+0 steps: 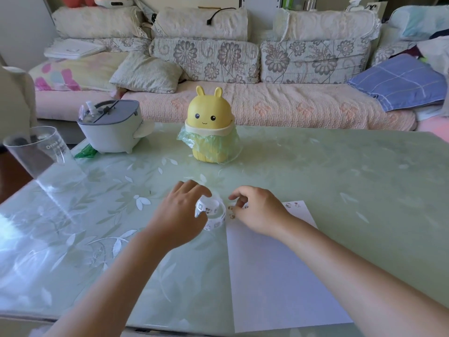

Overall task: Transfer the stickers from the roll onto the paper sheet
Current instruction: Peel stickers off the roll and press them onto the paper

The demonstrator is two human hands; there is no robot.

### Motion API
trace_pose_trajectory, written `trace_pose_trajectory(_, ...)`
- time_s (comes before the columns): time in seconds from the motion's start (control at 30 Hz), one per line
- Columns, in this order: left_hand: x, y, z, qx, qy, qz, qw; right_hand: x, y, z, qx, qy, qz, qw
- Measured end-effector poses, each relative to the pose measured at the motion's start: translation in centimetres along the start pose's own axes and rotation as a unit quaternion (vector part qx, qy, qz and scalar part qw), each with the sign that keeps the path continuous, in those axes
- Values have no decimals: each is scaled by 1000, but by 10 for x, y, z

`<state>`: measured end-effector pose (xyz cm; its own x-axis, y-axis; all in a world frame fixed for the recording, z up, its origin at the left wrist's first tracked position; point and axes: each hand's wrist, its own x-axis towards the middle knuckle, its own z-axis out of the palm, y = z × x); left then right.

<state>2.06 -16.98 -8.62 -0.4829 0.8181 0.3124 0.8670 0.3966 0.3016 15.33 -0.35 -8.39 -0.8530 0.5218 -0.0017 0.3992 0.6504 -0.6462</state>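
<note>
Just below frame centre, your left hand (181, 210) curls round one sticker roll (213, 212), fingers pinching its rim. Your right hand (257, 210) pinches a small sticker at the top left corner of the one paper sheet (279, 276) on the tabletop (340, 171). About six stickers show there. At left, one clear cup (43, 156) reads "Drink"; the remaining text is blurred.
</note>
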Motion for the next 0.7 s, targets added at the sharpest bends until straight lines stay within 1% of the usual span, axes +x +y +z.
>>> trace_pose_trajectory(0.1, -4, -5, 5, 21, -11, 19, 1000, 3, -3, 8, 18, -11, 13, 1000)
trace_pose_trajectory(0.23, -4, -10, 18, 65, 7, 53, 996, 6, -7, 15, 32, -9, 16, 999)
trace_pose_trajectory(0.33, -2, -11, 23, 40, 34, 42, 998, 8, -9, 19, 44, -4, 16, 999)
trace_pose_trajectory(0.4, 1, -9, 20, 7, 62, 22, 998, 9, -11, 19, 71, 5, 18, 997)
trace_pose_trajectory(0.5, 8, 0, 5, -98, 98, -22, 990, 11, -15, 13, 116, 22, 22, 993)
trace_pose_trajectory(0.57, 9, 6, -6, -213, 86, -81, 970, 12, -17, 10, 128, 22, 22, 991)
trace_pose_trajectory(0.63, 9, 10, -14, -366, 42, -155, 917, 11, -20, 8, 134, 23, 21, 990)
trace_pose_trajectory(0.67, 8, 11, -16, -416, 29, -181, 891, 11, -21, 7, 141, 27, 22, 989)
trace_pose_trajectory(0.7, 7, 12, -18, -447, 22, -199, 872, 11, -23, 6, 156, 29, 27, 987)
